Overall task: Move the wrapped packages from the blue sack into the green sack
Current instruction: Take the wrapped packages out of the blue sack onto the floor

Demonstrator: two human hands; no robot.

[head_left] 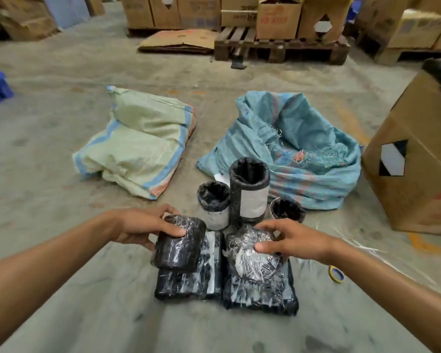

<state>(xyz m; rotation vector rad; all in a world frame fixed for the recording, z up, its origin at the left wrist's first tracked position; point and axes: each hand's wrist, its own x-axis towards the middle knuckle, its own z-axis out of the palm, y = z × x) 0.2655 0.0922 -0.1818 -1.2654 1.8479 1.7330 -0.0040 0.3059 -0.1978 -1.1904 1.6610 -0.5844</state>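
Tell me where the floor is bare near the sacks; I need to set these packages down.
Bare floor lies between the green sack and blue sack, and left of the left hand. Crowded: the black packages before the blue sack.

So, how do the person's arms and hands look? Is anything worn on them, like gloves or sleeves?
Both arms are bare as far as the picture shows: no sleeve reaches into view. The left hand and the right hand wear no gloves. No watch, bracelet or ring shows on either wrist or finger. The picture is a little blurred, so very small marks cannot be told.
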